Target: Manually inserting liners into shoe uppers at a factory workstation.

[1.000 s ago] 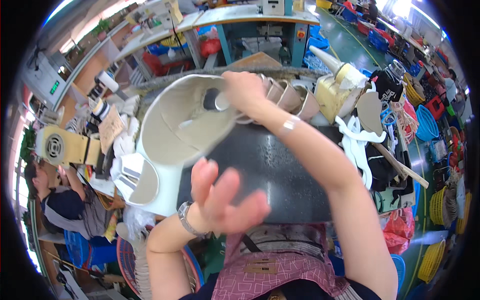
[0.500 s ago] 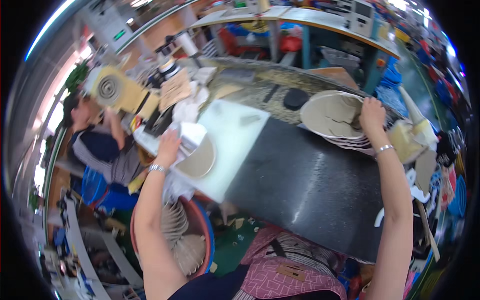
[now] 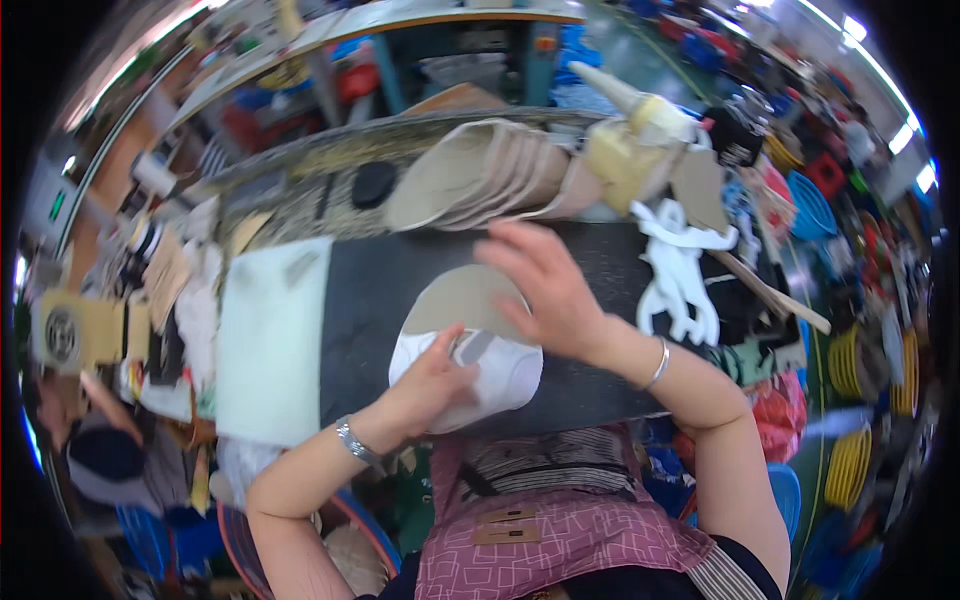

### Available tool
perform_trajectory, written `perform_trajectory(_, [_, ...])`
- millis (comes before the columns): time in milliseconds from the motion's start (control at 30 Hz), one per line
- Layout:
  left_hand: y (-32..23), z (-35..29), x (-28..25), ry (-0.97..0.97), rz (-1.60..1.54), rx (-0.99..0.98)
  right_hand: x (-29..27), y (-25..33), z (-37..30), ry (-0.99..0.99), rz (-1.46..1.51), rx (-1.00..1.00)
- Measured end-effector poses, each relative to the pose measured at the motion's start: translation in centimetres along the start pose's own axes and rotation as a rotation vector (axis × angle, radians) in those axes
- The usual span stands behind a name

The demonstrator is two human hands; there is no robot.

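Note:
In front of me on the black mat (image 3: pixel 370 300) lies a cap-like piece (image 3: pixel 455 300), with a rounded beige part at the far side and a white part nearest me. My left hand (image 3: pixel 435 385) grips its white part, thumb and forefinger close to a small grey patch that I cannot make out. Over its right side is my right hand (image 3: pixel 545 290), fingers stretched and smeared by motion, with nothing visible in it. Beyond the mat, several nested beige curved pieces (image 3: pixel 450 180) lie on their side.
A pale translucent sheet (image 3: pixel 270 330) covers the table's left part. White cut-out shapes (image 3: pixel 680 270) and a wooden stick (image 3: pixel 770 290) lie at the right, near a yellowish block (image 3: pixel 625 155). A black round object (image 3: pixel 374 184) rests behind. At far left sits another person (image 3: pixel 120 460).
The cap-like piece has come from the left sheet to the mat before me with my left hand. My right hand has left the nested pieces and moved toward it. My view has swung right.

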State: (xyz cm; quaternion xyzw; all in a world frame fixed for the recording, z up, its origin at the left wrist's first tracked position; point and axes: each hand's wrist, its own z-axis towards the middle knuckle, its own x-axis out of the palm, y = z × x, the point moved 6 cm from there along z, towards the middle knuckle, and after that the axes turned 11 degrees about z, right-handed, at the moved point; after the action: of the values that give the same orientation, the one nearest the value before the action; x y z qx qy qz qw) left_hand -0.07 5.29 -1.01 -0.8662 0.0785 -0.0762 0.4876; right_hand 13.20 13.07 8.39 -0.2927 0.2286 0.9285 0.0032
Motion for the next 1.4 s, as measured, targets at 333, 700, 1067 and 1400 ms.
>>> perform_trajectory(333, [-12.0, 3.3, 16.2, 0.026, 1.252, 1.361, -21.0, -14.7, -16.4, 0.144, -0.876, 0.407])
perform_trajectory(700, [-5.1, 16.8, 23.1, 0.425, 1.715, 0.937, -20.5, -12.5, -20.5, 0.399, -0.647, 1.224])
perform_trajectory(1067, [-8.9, 13.9, 13.7, 0.173, 1.335, 0.872, -25.3, 5.6, -25.3, -0.141, -1.222, 0.066])
perform_trajectory(1400, [-9.5, 3.6, 9.4, 0.078, 1.229, 0.931, -35.6, 23.7, -73.9, -2.172, -0.582, 0.678])
